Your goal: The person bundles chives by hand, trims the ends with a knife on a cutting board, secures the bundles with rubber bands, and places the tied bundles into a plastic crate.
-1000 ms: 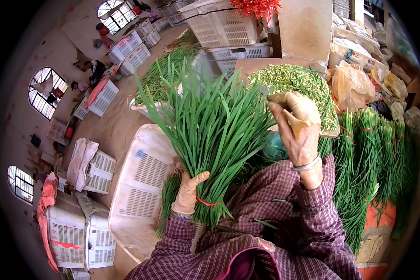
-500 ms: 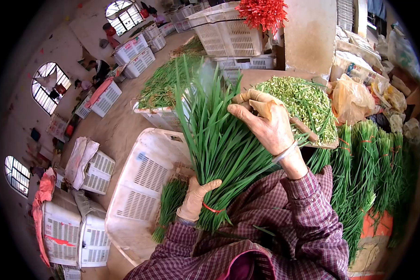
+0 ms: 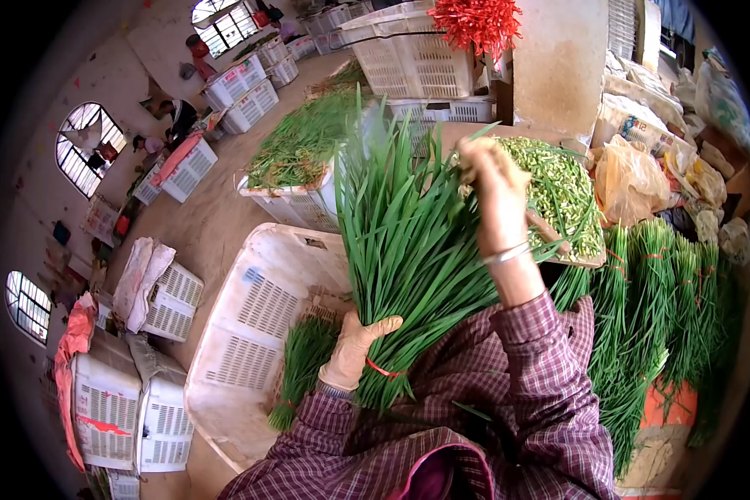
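Bundle of green chives [image 3: 408, 242] stood held up over the lap, above a white crate [image 3: 250, 333].

The left hand [image 3: 354, 346], gloved, was wrapped tight round the stalks just above a red band [image 3: 383, 368]. The right hand [image 3: 492, 179] was raised among the leaf tips, fingers curled; whether it pinched any leaves could not be told. A smaller bunch [image 3: 304, 367] lay in the crate. More tied bunches [image 3: 667, 292] lay to the right, near a tray of cut buds [image 3: 558, 192].
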Tool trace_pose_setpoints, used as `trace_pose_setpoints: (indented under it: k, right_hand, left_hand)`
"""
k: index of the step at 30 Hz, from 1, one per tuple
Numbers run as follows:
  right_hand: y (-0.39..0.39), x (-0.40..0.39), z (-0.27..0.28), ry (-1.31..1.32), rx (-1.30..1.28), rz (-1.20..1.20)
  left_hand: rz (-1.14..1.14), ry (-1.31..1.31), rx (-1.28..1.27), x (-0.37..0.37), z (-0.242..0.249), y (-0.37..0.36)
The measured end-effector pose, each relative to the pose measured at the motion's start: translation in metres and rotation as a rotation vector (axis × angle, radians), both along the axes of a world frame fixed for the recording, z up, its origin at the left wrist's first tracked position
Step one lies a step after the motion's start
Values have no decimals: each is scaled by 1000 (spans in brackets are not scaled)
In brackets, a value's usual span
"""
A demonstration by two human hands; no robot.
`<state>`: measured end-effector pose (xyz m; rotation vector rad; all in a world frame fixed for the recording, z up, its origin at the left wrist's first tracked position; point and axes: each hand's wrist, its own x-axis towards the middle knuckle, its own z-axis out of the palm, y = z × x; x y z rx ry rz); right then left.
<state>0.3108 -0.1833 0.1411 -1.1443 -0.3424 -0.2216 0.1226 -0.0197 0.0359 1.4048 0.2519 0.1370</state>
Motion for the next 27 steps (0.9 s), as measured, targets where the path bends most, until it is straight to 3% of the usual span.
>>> trace_pose_setpoints:
  k: [3,5,6,8,10,11,15,19,21,25,27]
  right_hand:
    - [-38,25,10,3,333,50]
    - [-48,16,8,17,278,81]
    - [-47,0,12,-11,-6,-18]
    - [-35,-22,-13,-281,-281,49]
    - [-28,-42,-22,-686,-979,-175]
    - [-20,-39,-44,-808,-1018,-255]
    - [-33,-27,-103,-622,-1215,-174]
    - [-43,-31,-109,-533,-1158,-81]
    - [-48,-32,-91,-553,-1139,-143]
    - [-58,-27,-53,-663,-1024,-281]
    - [-61,-37,-28,-715,-1007,-365]
  left_hand:
    - [4,-11,-37,-1,-1,0]
    - [57,41,-95,-2,6,-3]
    - [23,25,-93,2,8,-3]
    - [30,19,-110,6,1,-2]
    - [22,41,-115,6,5,-4]
    - [24,46,-113,7,7,-4]
    - [68,-25,-210,2,3,2]
    - [137,0,-173,-8,-8,1]
    - [121,-177,183,-12,-18,3]
    - [133,-104,153,-6,-17,4]
    - [73,-3,-38,-1,-5,0]
